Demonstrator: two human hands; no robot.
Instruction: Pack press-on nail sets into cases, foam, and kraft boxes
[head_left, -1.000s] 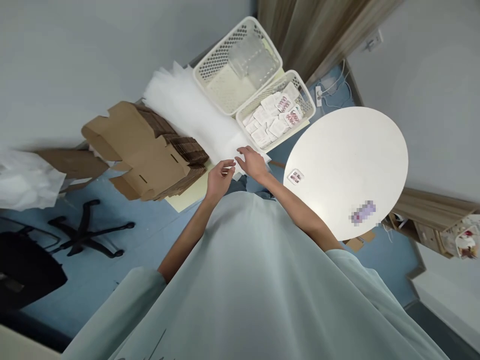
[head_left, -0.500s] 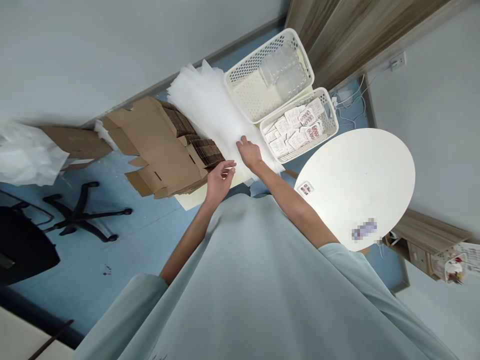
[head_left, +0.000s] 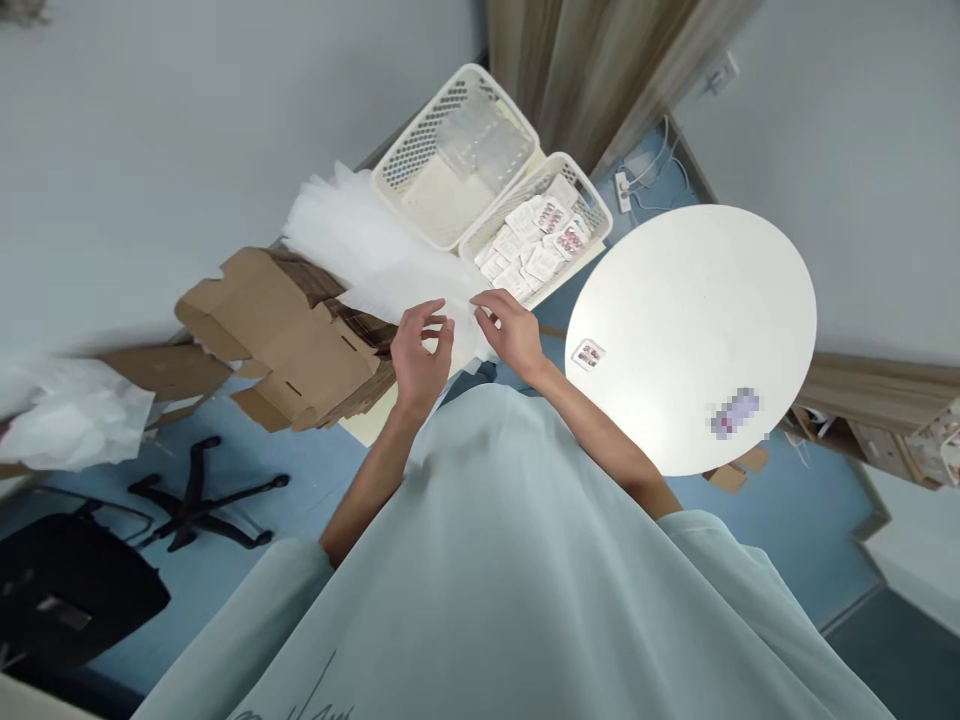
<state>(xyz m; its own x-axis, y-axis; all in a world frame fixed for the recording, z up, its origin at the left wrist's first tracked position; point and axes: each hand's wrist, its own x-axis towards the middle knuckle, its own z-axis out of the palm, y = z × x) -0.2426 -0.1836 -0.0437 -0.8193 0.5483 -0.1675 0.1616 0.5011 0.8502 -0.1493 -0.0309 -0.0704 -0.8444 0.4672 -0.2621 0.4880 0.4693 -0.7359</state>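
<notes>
A stack of thin white packing sheets (head_left: 367, 240) lies between the cardboard and the baskets. Its near end spreads under both hands, and one corner overlaps the cardboard. My left hand (head_left: 421, 355) hovers over the sheets' left side, fingers curved and apart, holding nothing visible. Across from it, my right hand (head_left: 514, 335) has thumb and fingertips brought together at the edge of a white sheet, which looks pinched there. To the left lies a stack of flat, unfolded brown cardboard boxes (head_left: 281, 335).
Behind the sheets stand a white basket (head_left: 382, 180) with clear plastic packs and another basket (head_left: 606, 235) with many small white cards. At right is a round white table (head_left: 697, 320) bearing a small card (head_left: 589, 354). A black wheeled chair (head_left: 191, 500) stands at lower left.
The view has turned and shifted. My right hand has gone from lying on the sheets to pinching at their edge. My left hand's fingers have spread, and a sheet corner now overlaps the cardboard.
</notes>
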